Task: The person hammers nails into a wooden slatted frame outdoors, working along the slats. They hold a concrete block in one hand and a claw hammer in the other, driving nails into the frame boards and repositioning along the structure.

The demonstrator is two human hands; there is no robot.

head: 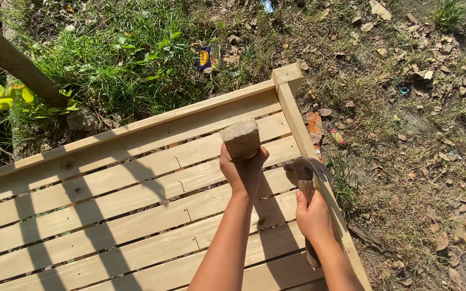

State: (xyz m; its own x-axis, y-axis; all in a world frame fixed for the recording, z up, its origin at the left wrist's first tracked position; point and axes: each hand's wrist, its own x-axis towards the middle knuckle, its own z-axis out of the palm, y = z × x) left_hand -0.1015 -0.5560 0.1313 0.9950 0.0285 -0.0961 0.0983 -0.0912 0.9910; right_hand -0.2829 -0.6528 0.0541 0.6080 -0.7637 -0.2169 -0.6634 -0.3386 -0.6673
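Note:
My left hand (242,171) grips a short square wooden block (240,138) upright, its end face turned up, above the slats. My right hand (314,215) holds a claw hammer (304,171) by its wooden handle, the metal head lying over the right rail. Both hands hover over a pale wooden slatted frame (109,199) that fills the lower left, with a corner post (287,75) at its far right end.
Grass and weeds (114,59) grow beyond the frame. A tree trunk (12,62) leans at the upper left. Bare ground with dry leaves, stones and bits of litter (422,124) lies to the right. Striped shadows fall across the slats.

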